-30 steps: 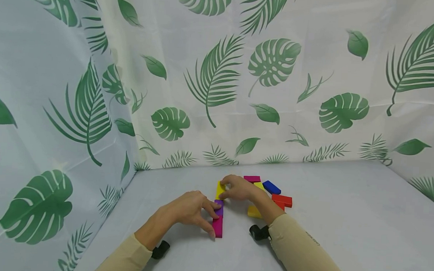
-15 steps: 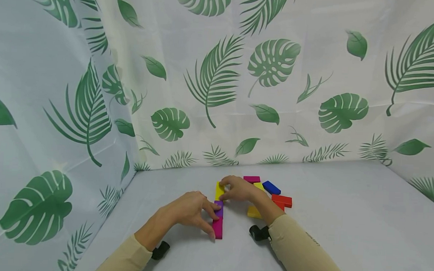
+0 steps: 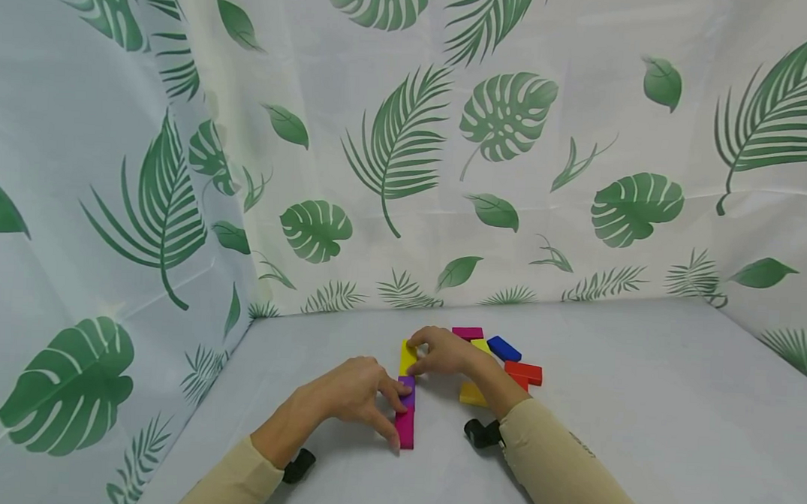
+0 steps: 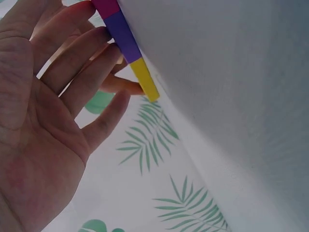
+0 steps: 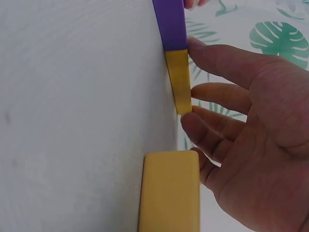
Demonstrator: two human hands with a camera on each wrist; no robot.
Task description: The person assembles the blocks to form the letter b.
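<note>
A yellow block (image 3: 408, 357), a purple block (image 3: 407, 395) and a magenta block (image 3: 405, 429) lie end to end in a straight row. My left hand (image 3: 353, 389) touches the purple and magenta blocks with its fingertips, its thumb by the magenta block's near end. With thumb and fingers spanning its length, my right hand (image 3: 443, 351) holds the yellow block. The left wrist view shows my left hand (image 4: 48, 111) with extended fingers along the row. In the right wrist view my right hand (image 5: 260, 111) has curled fingertips by the yellow block's (image 5: 179, 79) far end.
Right of the row, partly behind my right forearm, lie a magenta block (image 3: 467, 333), a blue block (image 3: 504, 349), red blocks (image 3: 524, 373) and yellow blocks (image 3: 472, 394). A leaf-patterned curtain (image 3: 407, 169) stands behind the table (image 3: 612, 426).
The row of three blocks has slid slightly toward me. Both hands have stayed nearly in place, and the loose blocks on the right have not moved.
</note>
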